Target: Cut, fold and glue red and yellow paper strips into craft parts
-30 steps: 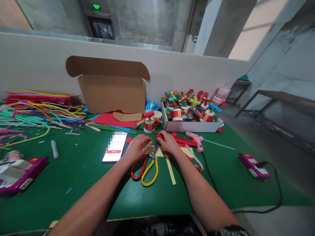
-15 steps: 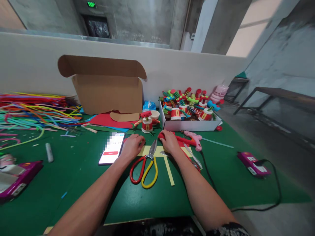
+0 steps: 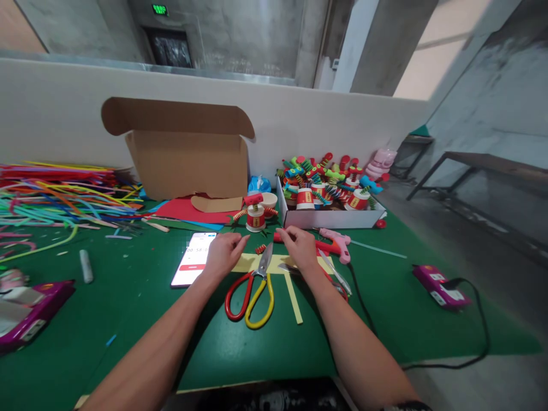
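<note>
My left hand [image 3: 225, 252] is beside the phone, thumb and fingers drawn together; whatever they hold, if anything, does not show. My right hand [image 3: 299, 248] has its fingers in a pinch, contents also hidden. Something red [image 3: 278, 237] shows beside its fingertips. Between my hands lies a small red-and-yellow folded paper spring [image 3: 261, 249]. Scissors [image 3: 260, 285] with one red and one yellow handle lie with their blades over a pale yellow paper strip [image 3: 244, 263]. A narrower yellow strip [image 3: 294, 299] points toward me. A pink-and-red glue gun [image 3: 342, 245] rests right of my right hand.
A phone [image 3: 192, 265] shows a timer. Behind stands a small paper-cup figure [image 3: 256, 218]. A white box [image 3: 334, 218] holds several such figures. Left are colourful strips [image 3: 64, 194] and an open cardboard box [image 3: 188, 160]. A black cord [image 3: 363, 308] trails on the right.
My left hand has drawn slightly left, and the paper spring now shows between my hands. The fingers of my right hand have shifted a little.
</note>
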The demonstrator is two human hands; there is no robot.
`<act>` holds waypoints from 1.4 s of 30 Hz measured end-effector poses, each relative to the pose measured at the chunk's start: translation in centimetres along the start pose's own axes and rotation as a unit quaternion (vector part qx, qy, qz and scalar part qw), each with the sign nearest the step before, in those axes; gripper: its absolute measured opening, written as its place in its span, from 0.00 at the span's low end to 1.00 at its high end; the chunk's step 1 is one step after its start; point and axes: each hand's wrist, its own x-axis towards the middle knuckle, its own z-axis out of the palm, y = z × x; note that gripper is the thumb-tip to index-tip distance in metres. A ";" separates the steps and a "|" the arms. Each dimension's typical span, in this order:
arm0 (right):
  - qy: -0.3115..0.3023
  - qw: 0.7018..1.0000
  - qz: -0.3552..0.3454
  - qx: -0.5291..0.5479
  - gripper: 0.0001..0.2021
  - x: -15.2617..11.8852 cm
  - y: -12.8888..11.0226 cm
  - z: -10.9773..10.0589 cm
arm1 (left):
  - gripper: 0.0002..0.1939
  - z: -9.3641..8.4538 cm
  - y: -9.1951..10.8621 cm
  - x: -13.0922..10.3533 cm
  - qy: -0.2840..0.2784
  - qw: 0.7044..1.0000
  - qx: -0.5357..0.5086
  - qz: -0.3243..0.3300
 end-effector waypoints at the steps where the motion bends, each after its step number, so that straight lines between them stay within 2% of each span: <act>1: 0.009 1.000 -0.017 -0.006 0.12 0.0 -0.1 0.0 | 0.16 0.0 0.1 0.0 0.009 1.000 -0.006 0.026; 3: 0.025 0.998 -0.061 -0.013 0.10 -0.1 -0.2 0.1 | 0.13 -0.1 0.2 0.0 0.015 0.996 -0.017 0.081; 5: 0.028 0.997 -0.068 0.013 0.10 -0.1 -0.3 0.2 | 0.17 0.1 0.1 0.0 0.004 0.994 -0.003 0.112; 7: 0.026 0.995 -0.026 0.089 0.09 -0.3 -0.8 0.3 | 0.17 0.2 -0.1 -0.1 -0.011 0.992 0.024 0.120; 10: 0.054 0.967 0.052 0.245 0.12 -0.9 -2.0 0.6 | 0.15 0.4 -0.6 -0.1 -0.017 0.991 0.050 0.124; 12: 0.047 0.957 0.064 0.280 0.13 -1.4 -2.6 0.8 | 0.14 0.4 -0.9 -0.1 -0.011 0.990 0.066 0.123; 16: 0.038 0.969 0.031 0.243 0.20 -1.9 -2.5 1.3 | 0.13 0.1 -1.4 0.0 0.011 0.989 0.091 0.118; 19: 0.072 0.975 0.019 0.208 0.22 -1.6 -1.5 1.1 | 0.13 0.0 -1.3 0.0 0.028 0.989 0.085 0.117; 23: 0.125 0.989 -0.016 0.078 0.24 -0.7 0.1 0.1 | 0.13 0.1 -0.5 -0.2 0.043 0.990 0.064 0.120; 27: 0.140 0.990 -0.006 -0.024 0.26 0.2 1.3 -0.9 | 0.13 0.3 0.4 -0.7 0.019 0.990 0.042 0.136; 31: 0.132 0.990 0.004 -0.042 0.25 0.6 1.7 -1.6 | 0.13 0.2 1.0 -1.0 -0.010 0.988 0.037 0.152; 34: 0.156 0.987 0.016 -0.044 0.26 0.7 1.7 -2.2 | 0.13 -0.1 2.2 -1.0 -0.026 0.987 0.034 0.152; 36: 0.169 0.984 0.022 -0.048 0.27 0.8 1.7 -2.6 | 0.13 -0.1 3.9 -1.1 -0.056 0.985 0.019 0.163; 39: 0.176 0.983 0.024 -0.048 0.27 0.9 1.6 -2.9 | 0.11 0.9 7.0 -1.2 -0.147 0.965 0.025 0.216; 42: 0.180 0.982 0.019 -0.044 0.27 0.8 1.4 -3.0 | 0.09 2.9 9.8 -1.4 -0.233 0.936 0.054 0.259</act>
